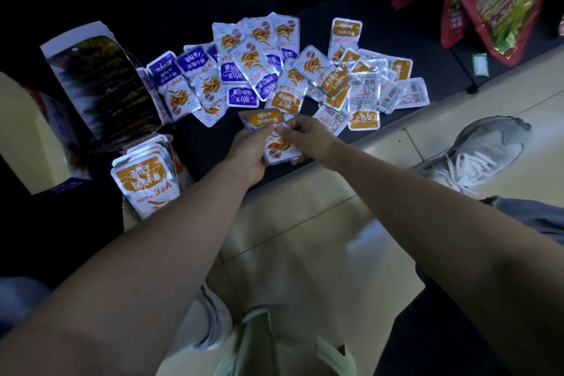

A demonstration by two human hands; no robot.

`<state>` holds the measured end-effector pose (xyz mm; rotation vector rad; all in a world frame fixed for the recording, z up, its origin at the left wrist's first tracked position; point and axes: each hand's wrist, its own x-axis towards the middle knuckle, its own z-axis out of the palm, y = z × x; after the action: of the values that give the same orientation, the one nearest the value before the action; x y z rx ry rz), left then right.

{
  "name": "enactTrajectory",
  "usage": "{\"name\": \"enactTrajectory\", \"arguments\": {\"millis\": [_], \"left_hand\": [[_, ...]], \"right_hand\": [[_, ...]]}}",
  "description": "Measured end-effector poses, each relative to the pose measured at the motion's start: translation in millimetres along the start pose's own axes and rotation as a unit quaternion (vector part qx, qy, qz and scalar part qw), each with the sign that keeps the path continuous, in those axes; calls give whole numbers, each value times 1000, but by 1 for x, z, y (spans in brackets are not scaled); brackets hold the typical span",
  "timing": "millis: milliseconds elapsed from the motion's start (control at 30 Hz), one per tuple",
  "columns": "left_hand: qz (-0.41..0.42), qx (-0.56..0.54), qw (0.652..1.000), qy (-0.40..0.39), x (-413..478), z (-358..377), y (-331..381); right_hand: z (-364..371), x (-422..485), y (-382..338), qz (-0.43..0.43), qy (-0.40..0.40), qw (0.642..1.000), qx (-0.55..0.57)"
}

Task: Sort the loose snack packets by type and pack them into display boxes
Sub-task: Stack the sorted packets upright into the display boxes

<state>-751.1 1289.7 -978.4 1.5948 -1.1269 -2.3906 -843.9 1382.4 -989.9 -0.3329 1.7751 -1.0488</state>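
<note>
Left hand point(247, 153), right hand point(306, 135) on orange packets point(263, 119); more upright in box point(182, 172).

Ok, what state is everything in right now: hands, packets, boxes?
Held packets: orange, stacked, lifted off the surface.
Left hand: grips them from below.
Right hand: pinches them too.
Purple packets: loose, overlapping.
Loose orange packets: scattered, some face down.
Open box: flap open, contents too dark to tell.
Packed orange packets: stacked upright, lower left.
</note>
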Motion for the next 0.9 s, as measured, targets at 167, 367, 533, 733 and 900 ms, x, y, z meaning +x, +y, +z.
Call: {"name": "enactTrajectory", "arguments": {"millis": [167,367,533,733,900], "left_hand": [[78,140,983,86,12,-21,0],[99,173,962,187,29,-38,-1],[96,193,958,189,37,-36,-4],[84,200,955,201,39,-36,-7],[83,189,960,190,40,-36,-5]], "right_hand": [[-6,7,8,-10,4,1000,-29],[-4,28,29,-135,4,892,-432],[-4,25,28,-168,44,824,-540],[-8,30,31,-123,101,833,-530],[-2,36,29,-125,35,843,-522]]}}
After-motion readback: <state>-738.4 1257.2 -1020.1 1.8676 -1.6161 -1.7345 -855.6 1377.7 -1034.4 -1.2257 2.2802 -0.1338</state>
